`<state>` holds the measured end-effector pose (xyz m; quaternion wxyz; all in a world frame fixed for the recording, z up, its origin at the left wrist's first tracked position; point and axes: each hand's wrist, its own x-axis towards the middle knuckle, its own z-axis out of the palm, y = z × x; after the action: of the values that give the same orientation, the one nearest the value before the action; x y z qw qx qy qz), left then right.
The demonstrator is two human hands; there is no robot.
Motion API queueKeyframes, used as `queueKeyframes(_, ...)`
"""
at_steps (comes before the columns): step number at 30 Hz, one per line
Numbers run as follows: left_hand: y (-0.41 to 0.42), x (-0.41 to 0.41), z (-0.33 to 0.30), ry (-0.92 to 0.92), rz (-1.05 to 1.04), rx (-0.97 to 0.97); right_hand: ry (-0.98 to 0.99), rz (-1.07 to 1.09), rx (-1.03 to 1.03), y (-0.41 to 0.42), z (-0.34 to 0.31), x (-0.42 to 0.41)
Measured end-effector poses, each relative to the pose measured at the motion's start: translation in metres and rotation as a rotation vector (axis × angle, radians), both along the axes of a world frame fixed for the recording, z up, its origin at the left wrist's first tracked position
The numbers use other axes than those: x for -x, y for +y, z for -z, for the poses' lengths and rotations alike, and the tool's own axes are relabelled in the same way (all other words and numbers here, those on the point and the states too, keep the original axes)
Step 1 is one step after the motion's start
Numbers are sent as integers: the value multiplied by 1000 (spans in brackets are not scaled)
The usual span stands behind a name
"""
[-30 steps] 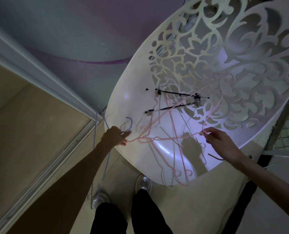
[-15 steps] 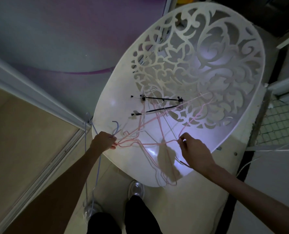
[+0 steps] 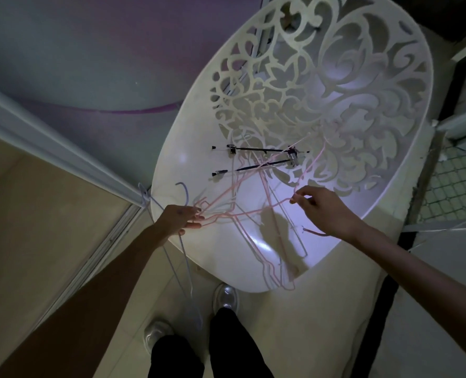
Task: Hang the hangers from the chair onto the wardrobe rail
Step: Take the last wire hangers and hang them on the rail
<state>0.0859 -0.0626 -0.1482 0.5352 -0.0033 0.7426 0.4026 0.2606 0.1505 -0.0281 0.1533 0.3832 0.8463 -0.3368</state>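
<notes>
A white egg-shaped chair (image 3: 171,170) with a cut-out floral back fills the middle of the view. On its seat lies a tangle of thin pink wire hangers (image 3: 256,211), and two black clip hangers (image 3: 261,150) lie further back. My left hand (image 3: 181,218) is at the seat's left rim, closed on pale purple wire hangers (image 3: 177,268) that dangle toward the floor, its fingers also touching the pink wires. My right hand (image 3: 321,208) pinches a pink wire hanger near its end, over the seat. The wardrobe rail is not in view.
A sliding-door track and frame (image 3: 62,154) run diagonally at the left, with a tan panel (image 3: 35,219) beyond. My shoes (image 3: 226,296) and dark trousers stand on pale tiles below the chair. A mesh-patterned surface (image 3: 455,186) lies at the right.
The view has shifted. My right hand has drawn the pink wire up and to the right. My left hand stays at the rim, gripping the purple hangers.
</notes>
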Motion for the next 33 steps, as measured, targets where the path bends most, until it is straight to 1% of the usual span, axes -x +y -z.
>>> queueKeyframes(3, -2, 2, -4, -17, 59, 7, 16, 50, 39, -11, 3, 4)
queueKeyframes(6, -12, 9, -5, -26, 172, 68, 35, 166, 190, -14, 6, 9)
queueKeyframes(8, -19, 15, -3, 26, 248, 149, 35, 256, 306, -9, 7, 13)
queueKeyframes(9, -23, 20, 0, 72, 253, 183, 30, 279, 339, -6, 8, 17)
queueKeyframes(11, -28, 27, 5, 167, 211, 192, -12, 266, 358, -1, 9, 23)
queueKeyframes(14, -27, 34, 10, 229, 124, 124, -117, 228, 380, 8, 8, 32)
queueKeyframes(16, -19, 33, 7, 186, 112, 111, -194, 195, 393, 15, 9, 36)
queueKeyframes(19, -5, 25, 18, 136, 185, 94, -274, 158, 435, 21, 22, 43)
queueKeyframes(20, -2, 22, 23, 146, 191, 96, -321, 121, 416, 20, 27, 44)
queueKeyframes(21, -1, 19, 29, 155, 179, 90, -384, 26, 326, 20, 32, 45)
queueKeyframes(22, -1, 17, 34, 167, 163, 82, -456, -125, 149, 20, 36, 46)
queueKeyframes(23, -3, 15, 39, 189, 146, 74, -507, -302, -79, 19, 42, 46)
queueKeyframes(24, -4, 15, 41, 211, 131, 64, -484, -405, -302, 13, 45, 47)
queueKeyframes(25, -5, 16, 40, 221, 114, 55, -404, -448, -430, 4, 48, 49)
queueKeyframes(26, -6, 16, 38, 223, 104, 44, -298, -492, -451, -9, 52, 53)
queueKeyframes(27, -8, 18, 37, 219, 107, 34, -219, -581, -389, -23, 60, 59)
queueKeyframes(28, -9, 19, 34, 207, 122, 26, -196, -680, -298, -40, 72, 65)
queueKeyframes(29, -10, 20, 32, 192, 147, 22, -215, -773, -240, -56, 88, 69)
queueKeyframes(30, -11, 21, 30, 176, 170, 21, -255, -848, -222, -69, 107, 72)
queueKeyframes(32, -12, 24, 30, 131, 169, 30, -217, -873, -278, -81, 140, 77)
queueKeyframes(33, -12, 27, 30, 109, 151, 42, -144, -840, -327, -82, 152, 78)
